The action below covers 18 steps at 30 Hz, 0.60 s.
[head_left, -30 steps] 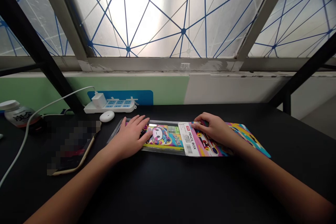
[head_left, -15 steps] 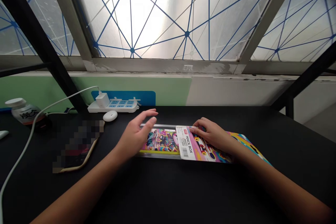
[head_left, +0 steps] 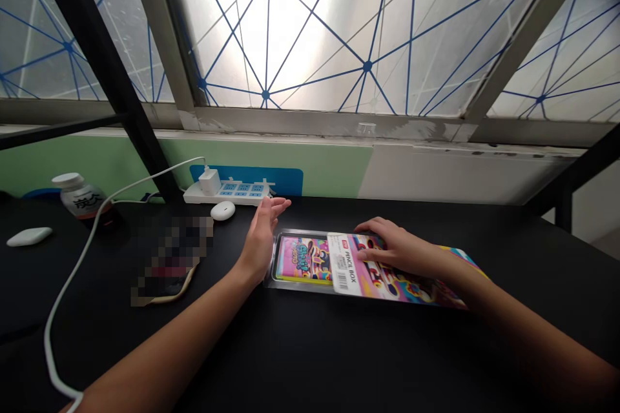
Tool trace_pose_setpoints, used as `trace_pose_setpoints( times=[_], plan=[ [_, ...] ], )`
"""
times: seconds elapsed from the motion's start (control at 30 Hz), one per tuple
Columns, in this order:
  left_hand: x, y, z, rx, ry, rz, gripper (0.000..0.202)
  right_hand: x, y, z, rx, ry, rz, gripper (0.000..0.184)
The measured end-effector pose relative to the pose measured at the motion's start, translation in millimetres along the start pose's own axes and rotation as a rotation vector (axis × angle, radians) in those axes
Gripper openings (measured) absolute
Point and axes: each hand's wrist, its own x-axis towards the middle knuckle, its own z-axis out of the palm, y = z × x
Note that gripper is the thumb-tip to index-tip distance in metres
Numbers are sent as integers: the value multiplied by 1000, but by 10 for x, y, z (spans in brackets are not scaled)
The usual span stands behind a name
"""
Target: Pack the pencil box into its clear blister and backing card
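Note:
A colourful pencil box [head_left: 304,259] in a clear plastic pack lies on the black table [head_left: 310,348]. A bright paper sleeve [head_left: 358,271] printed "PENCIL BOX" covers its right part. My left hand [head_left: 262,237] stands on edge against the pack's left end, fingers straight and together, holding nothing. My right hand [head_left: 397,248] lies on top of the sleeve with fingers stretched and pressing down.
A white power strip [head_left: 227,190] with a charger and white cable [head_left: 72,284] sits by the wall. Left of my hands are a small white oval device [head_left: 223,210], a blurred-out object [head_left: 169,255], a bottle [head_left: 80,197] and a white mouse [head_left: 29,235].
My left hand lifted off the top of the pencil box and moved to its left end, standing on edge. The box has slid further into the sleeve. The view shifted left.

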Motion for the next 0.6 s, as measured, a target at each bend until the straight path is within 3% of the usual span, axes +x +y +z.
trace_pose_setpoints(
  times=[0.2,0.33,0.37,0.47,0.6],
  plan=[
    [10,43,-11,-11,-16,8,59,420,-800,224,-95,-2,-138,57],
    [49,44,-69,101,-13,-34,35,533,-1103,322,-134,72,-201,54],
    [60,38,-93,131,-8,-63,32,524,-1110,317,-141,94,-206,55],
    [84,15,-161,181,-52,-163,51,416,-931,237,-143,130,-192,57],
    [109,-3,-213,173,-168,-246,67,158,-328,77,-91,110,-124,57]
  ],
)
